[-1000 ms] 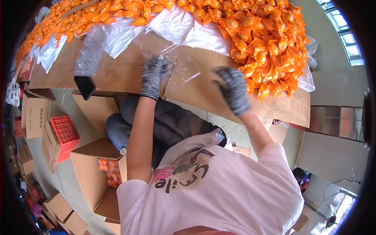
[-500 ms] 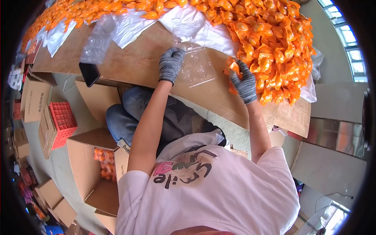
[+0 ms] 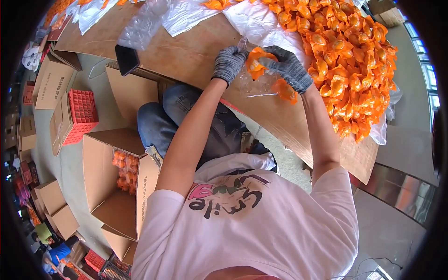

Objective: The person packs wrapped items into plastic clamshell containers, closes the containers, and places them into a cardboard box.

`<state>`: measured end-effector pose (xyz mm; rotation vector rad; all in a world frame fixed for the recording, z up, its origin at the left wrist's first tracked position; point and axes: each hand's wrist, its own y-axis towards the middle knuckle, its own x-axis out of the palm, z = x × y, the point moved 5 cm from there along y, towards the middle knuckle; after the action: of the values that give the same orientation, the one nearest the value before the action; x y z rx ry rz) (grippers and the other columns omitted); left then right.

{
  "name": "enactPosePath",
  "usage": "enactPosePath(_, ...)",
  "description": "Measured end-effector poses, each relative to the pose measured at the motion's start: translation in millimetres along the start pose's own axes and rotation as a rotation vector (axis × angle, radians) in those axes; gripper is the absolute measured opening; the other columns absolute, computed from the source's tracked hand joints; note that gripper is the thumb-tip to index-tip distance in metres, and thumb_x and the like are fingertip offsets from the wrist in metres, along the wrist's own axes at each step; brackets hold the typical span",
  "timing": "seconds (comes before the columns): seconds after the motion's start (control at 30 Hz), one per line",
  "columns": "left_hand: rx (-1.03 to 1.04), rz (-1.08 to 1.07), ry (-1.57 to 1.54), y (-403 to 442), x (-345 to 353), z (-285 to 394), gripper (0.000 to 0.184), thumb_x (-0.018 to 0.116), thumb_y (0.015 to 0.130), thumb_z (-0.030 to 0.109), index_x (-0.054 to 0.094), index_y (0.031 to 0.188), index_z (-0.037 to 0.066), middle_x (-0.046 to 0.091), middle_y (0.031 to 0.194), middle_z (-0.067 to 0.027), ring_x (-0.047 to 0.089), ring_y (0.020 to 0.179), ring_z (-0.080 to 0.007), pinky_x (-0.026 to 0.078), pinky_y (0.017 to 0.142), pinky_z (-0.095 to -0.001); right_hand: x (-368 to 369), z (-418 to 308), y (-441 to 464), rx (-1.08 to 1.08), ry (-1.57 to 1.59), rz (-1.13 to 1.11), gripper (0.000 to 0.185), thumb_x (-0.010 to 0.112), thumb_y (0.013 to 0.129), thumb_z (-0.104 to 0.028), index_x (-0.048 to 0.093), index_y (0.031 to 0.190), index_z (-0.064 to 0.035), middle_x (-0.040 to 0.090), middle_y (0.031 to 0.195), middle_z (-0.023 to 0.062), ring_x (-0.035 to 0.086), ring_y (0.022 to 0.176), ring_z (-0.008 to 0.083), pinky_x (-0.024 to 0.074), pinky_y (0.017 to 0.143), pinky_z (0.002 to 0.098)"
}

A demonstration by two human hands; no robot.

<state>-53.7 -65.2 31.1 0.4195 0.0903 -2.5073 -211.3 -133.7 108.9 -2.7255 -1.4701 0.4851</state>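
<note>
My left hand, in a grey knitted glove, is closed on the edge of a clear plastic tray with moulded hollows. My right hand, gloved the same way, pinches an orange-wrapped piece over the tray. Another orange-wrapped piece shows under that palm; whether the hand grips it or it rests there I cannot tell. A big heap of the same orange-wrapped pieces lies right of my right hand.
White plastic sheeting lies on the wooden table. Stacked clear trays and a black phone are at the left. An open carton holding orange packs stands below, near a red crate. A person is at lower left.
My right hand has moved left from the heap's edge to over the tray, carrying orange-wrapped pieces. My left hand keeps hold of the tray. The whole view has shifted.
</note>
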Motion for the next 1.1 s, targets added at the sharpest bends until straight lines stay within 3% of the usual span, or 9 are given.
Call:
enactPosePath(0.2, 0.017, 0.031, -0.058, 7, 4, -18, 0.026, 0.064, 0.082, 0.024, 0.066, 0.086, -0.002, 0.066, 0.077, -0.0168, 0.062, 0.068, -0.0261, 0.048, 0.068, -0.0336, 28, 23, 22, -0.064, -0.389, -0.138, 0.04, 0.071, 0.08, -0.014, 0.057, 0.114, 0.0025, 0.063, 0.109, 0.0092, 0.057, 0.095, 0.0124, 0.047, 0.086, 0.0265)
enactPosePath(0.3, -0.028, 0.032, -0.097, 0, 8, -11, 0.029, 0.065, 0.083, 0.026, 0.064, 0.095, -0.001, 0.066, 0.085, -0.0175, 0.062, 0.074, -0.0261, 0.048, 0.072, -0.0346, 32, 0, 13, -0.17, -0.598, -0.025, 0.035, 0.071, 0.075, -0.011, 0.062, 0.108, -0.002, 0.063, 0.102, 0.0145, 0.06, 0.091, 0.0254, 0.048, 0.084, 0.0335)
enactPosePath(0.4, -0.173, 0.39, -0.498, -29, 6, 4, 0.041, 0.069, 0.081, 0.03, 0.055, 0.11, 0.004, 0.058, 0.092, -0.0152, 0.058, 0.084, -0.0259, 0.048, 0.078, -0.036, 33, -8, 7, -0.32, -0.836, 0.111, 0.032, 0.067, 0.073, -0.01, 0.063, 0.105, -0.0036, 0.059, 0.095, 0.0194, 0.057, 0.092, 0.035, 0.0465, 0.086, 0.0391)
enactPosePath(0.47, 0.184, 0.513, -0.034, -57, 7, 32, 0.04, 0.074, 0.077, 0.026, 0.057, 0.106, 0.004, 0.056, 0.094, -0.015, 0.056, 0.09, -0.0272, 0.045, 0.085, -0.037, 36, 3, 6, -0.37, -0.809, 0.248, 0.039, 0.067, 0.074, -0.012, 0.059, 0.111, -0.0036, 0.059, 0.096, 0.0211, 0.056, 0.096, 0.0374, 0.0459, 0.088, 0.04)
enactPosePath(0.7, 0.259, 0.226, -0.086, -49, 17, 32, 0.025, 0.072, 0.077, 0.017, 0.061, 0.096, 0.005, 0.061, 0.096, -0.0136, 0.06, 0.09, -0.0286, 0.047, 0.084, -0.0381, -27, 9, -43, -0.291, -0.372, 0.192, 0.047, 0.068, 0.077, -0.01, 0.054, 0.122, -0.006, 0.063, 0.107, 0.0137, 0.06, 0.099, 0.0259, 0.0461, 0.087, 0.0336)
enactPosePath(0.77, 0.266, 0.201, -0.12, -46, 20, 25, 0.024, 0.072, 0.077, 0.016, 0.061, 0.095, 0.005, 0.062, 0.094, -0.0131, 0.061, 0.087, -0.0281, 0.047, 0.083, -0.0377, -50, -9, -64, -0.143, -0.917, 0.293, 0.049, 0.068, 0.079, -0.014, 0.054, 0.125, -0.01, 0.064, 0.104, 0.0134, 0.061, 0.095, 0.0247, 0.0472, 0.085, 0.0323)
enactPosePath(0.83, 0.351, 0.152, -0.155, -43, 22, 23, 0.022, 0.071, 0.077, 0.016, 0.061, 0.094, 0.004, 0.062, 0.092, -0.0131, 0.061, 0.086, -0.0281, 0.048, 0.081, -0.0373, -53, 14, -78, 0.12, -0.907, 0.27, 0.05, 0.069, 0.079, -0.025, 0.054, 0.124, -0.0088, 0.063, 0.107, 0.017, 0.06, 0.1, 0.0285, 0.0459, 0.088, 0.0339)
enactPosePath(0.87, 0.306, 0.055, -0.087, -43, 23, 25, 0.02, 0.065, 0.085, 0.012, 0.058, 0.101, 0.002, 0.058, 0.1, -0.0096, 0.057, 0.093, -0.0197, 0.045, 0.087, -0.0309, -48, 18, -86, 0.204, -0.855, 0.268, 0.052, 0.069, 0.079, -0.031, 0.055, 0.122, -0.0064, 0.062, 0.111, 0.0191, 0.058, 0.105, 0.0318, 0.0442, 0.092, 0.0359)
enactPosePath(1.1, 0.32, 0.049, -0.068, -45, 20, 28, 0.019, 0.062, 0.087, 0.012, 0.057, 0.102, 0.003, 0.056, 0.102, -0.0111, 0.056, 0.095, -0.0214, 0.045, 0.087, -0.0314, -50, 59, -81, -0.063, -0.65, 0.259, 0.054, 0.074, 0.074, -0.027, 0.055, 0.117, 0.0002, 0.063, 0.106, 0.0129, 0.061, 0.098, 0.0238, 0.0469, 0.088, 0.0297)
